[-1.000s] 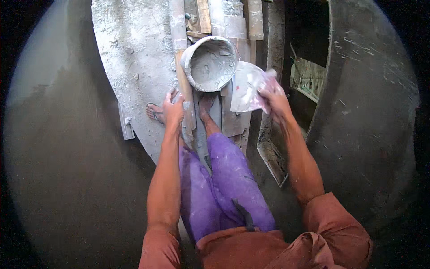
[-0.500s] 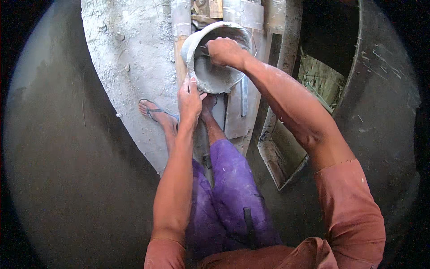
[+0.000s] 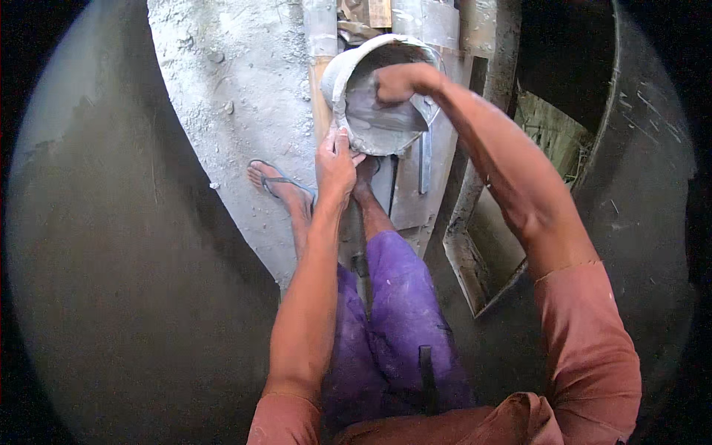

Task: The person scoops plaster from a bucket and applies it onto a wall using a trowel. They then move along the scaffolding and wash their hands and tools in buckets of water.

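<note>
A cement-crusted bucket is tilted with its mouth facing me at the upper middle. My left hand grips its lower rim, the thumb and fingers pinching the edge. Inside the mouth, my right hand is closed round the handle of a trowel, and the handle itself is hidden by the fist. The trowel's flat grey blade lies across the bucket's opening, with one corner near the right rim. Grey wet-looking mortar coats the bucket's inner wall; how much it holds I cannot tell.
Under the bucket run dusty planks with a narrow metal bar on them. A rough, pale cement-covered surface bears my sandalled foot. Dark plastered walls curve along both sides. A framed opening lies at right.
My right hand has turned at the wrist, bringing the trowel's blade into sight across the bucket's mouth. The whole view has shifted slightly, while my left hand keeps its grip on the rim.
</note>
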{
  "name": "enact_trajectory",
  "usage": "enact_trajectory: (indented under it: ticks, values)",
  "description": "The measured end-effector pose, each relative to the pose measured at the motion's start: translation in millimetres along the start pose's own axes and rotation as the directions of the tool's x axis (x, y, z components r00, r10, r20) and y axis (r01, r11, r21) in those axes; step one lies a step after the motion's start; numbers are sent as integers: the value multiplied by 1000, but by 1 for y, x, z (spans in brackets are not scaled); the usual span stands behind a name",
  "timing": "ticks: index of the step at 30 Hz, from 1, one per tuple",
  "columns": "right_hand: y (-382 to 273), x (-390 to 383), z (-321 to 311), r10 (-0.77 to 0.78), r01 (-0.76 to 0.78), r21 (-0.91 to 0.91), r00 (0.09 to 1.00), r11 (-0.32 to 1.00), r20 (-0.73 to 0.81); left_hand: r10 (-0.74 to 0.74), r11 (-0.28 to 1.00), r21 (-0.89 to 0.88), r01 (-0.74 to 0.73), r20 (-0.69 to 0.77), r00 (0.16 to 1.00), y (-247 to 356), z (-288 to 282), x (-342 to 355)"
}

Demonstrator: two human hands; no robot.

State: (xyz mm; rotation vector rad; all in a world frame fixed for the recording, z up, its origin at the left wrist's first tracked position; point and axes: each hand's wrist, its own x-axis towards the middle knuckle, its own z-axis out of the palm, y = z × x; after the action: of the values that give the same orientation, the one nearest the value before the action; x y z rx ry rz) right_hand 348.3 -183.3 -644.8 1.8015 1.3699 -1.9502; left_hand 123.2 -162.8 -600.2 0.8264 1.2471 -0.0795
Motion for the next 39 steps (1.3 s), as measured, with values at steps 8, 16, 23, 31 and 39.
enact_trajectory:
  ticks: [8,16,23,31,39]
  values:
    - [12,-64,-6,194,-125,537,978,834,-73,56,998,32,-55,-31,998,12,-20,-6]
    - [32,-177,62,231,179,975,951,130,-205,328,833,445,-330,84,941,34,6,-10]
    - [22,-261,122,348,359,919,892,-160,-288,350,856,405,-321,3,937,62,13,-18]
    - [-23,-342,155,486,481,833,816,-274,-312,439,890,111,-442,53,897,137,53,-2]
    - [-58,-350,169,538,553,789,765,-268,-353,454,890,8,-456,-124,883,165,87,57]
